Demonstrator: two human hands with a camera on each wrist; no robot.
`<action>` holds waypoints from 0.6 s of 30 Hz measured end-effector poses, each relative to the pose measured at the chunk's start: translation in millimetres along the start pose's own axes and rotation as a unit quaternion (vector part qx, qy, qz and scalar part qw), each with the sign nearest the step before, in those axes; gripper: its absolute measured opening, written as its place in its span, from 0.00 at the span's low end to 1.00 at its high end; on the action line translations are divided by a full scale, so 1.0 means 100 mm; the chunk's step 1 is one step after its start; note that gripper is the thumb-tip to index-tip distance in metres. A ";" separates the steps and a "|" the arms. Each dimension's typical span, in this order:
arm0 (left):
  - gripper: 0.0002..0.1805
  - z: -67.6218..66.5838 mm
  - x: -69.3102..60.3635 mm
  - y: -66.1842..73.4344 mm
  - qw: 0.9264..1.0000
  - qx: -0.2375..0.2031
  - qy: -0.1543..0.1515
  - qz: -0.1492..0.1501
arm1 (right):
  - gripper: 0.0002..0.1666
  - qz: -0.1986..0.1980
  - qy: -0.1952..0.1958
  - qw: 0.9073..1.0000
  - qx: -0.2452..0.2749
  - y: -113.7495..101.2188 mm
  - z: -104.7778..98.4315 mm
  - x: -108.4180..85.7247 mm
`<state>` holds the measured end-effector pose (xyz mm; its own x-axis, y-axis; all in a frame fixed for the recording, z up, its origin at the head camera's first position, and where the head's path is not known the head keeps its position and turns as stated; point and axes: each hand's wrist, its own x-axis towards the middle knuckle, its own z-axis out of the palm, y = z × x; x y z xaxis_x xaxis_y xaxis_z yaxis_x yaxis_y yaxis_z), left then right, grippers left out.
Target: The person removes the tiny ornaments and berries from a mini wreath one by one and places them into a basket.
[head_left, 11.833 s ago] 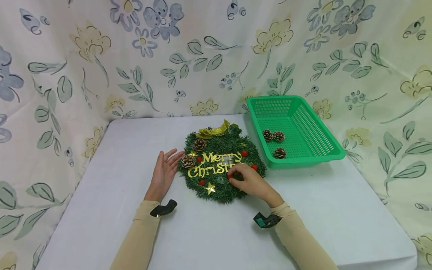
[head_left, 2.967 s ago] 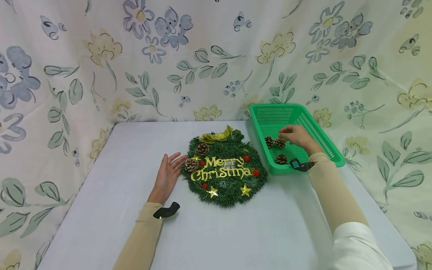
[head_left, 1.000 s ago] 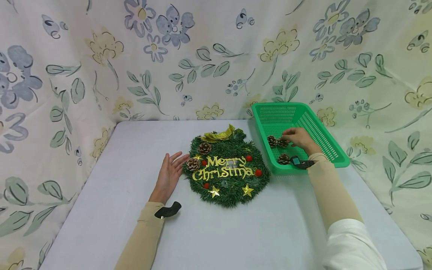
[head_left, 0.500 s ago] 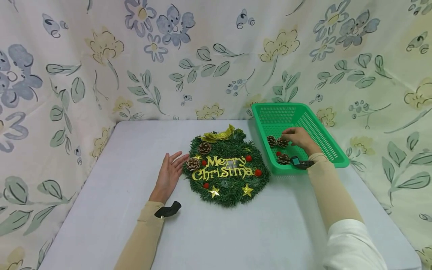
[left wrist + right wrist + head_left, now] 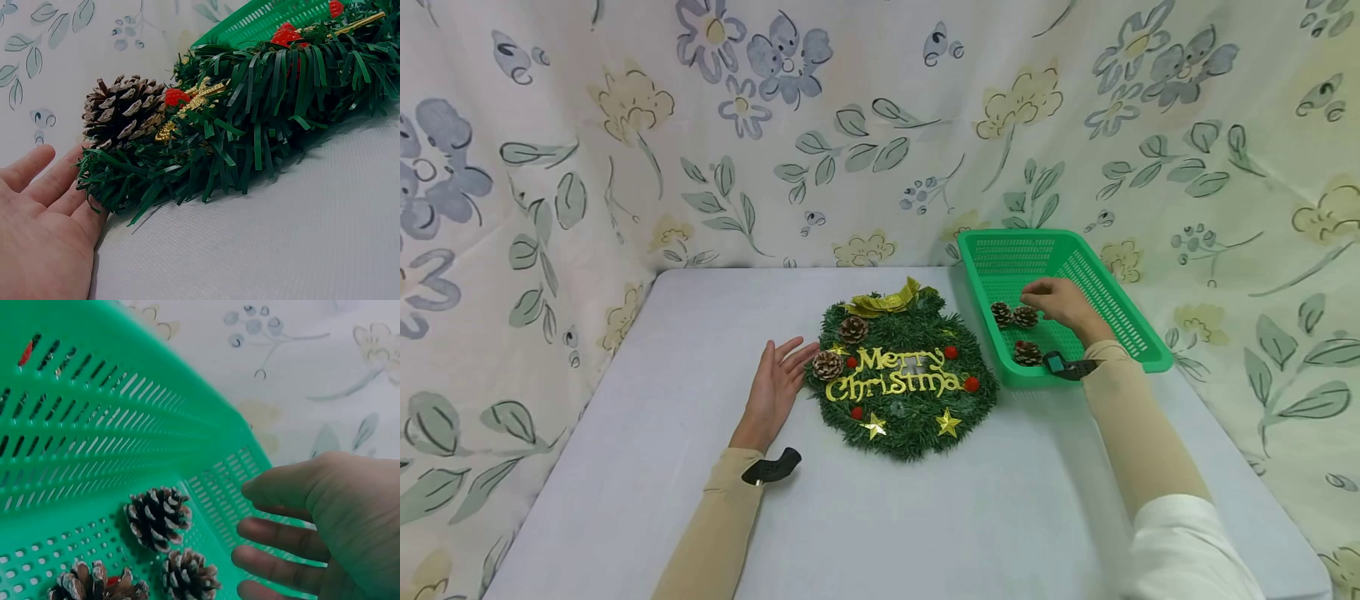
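Observation:
A green Christmas wreath (image 5: 906, 440) lies on the table with gold "Merry Christmas" lettering (image 5: 895, 385), gold stars, red berries and two pine cones. My left hand (image 5: 775, 390) lies palm up at its left side, straight fingertips touching the greenery by a pine cone (image 5: 122, 112). Over the green basket (image 5: 1101, 292) hovers my right hand (image 5: 1063, 307), fingers relaxed and nothing between them. Below it sit three pine cones, among them one (image 5: 159, 519) at the basket wall. A bit of red (image 5: 114, 581) shows behind the nearest cone (image 5: 94, 589).
The basket stands to the right of the wreath, at the back of the white-covered table (image 5: 880, 525). A gold ribbon bow (image 5: 887, 298) tops the wreath. Behind the table hangs a floral curtain (image 5: 850, 125).
Earlier, my right hand pinched a red berry at the wreath's lower middle; that spot now shows only greenery. A red berry then appeared in the basket by the front cone. My right hand has lifted slightly.

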<state>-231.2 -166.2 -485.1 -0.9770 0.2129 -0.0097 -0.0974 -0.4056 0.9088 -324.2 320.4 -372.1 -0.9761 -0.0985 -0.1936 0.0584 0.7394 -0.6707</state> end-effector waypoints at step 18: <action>0.46 -0.02 0.00 0.00 1.000 0.007 -0.003 -0.001 | 0.27 -0.062 0.031 0.997 -0.036 -0.37 0.02 -0.25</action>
<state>-231.5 -167.6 -486.1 -0.9756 0.2192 -0.0083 -0.0959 -0.3921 0.9149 -301.2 293.9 -343.7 -0.9862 -0.1522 -0.0654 -0.0769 0.7704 -0.6329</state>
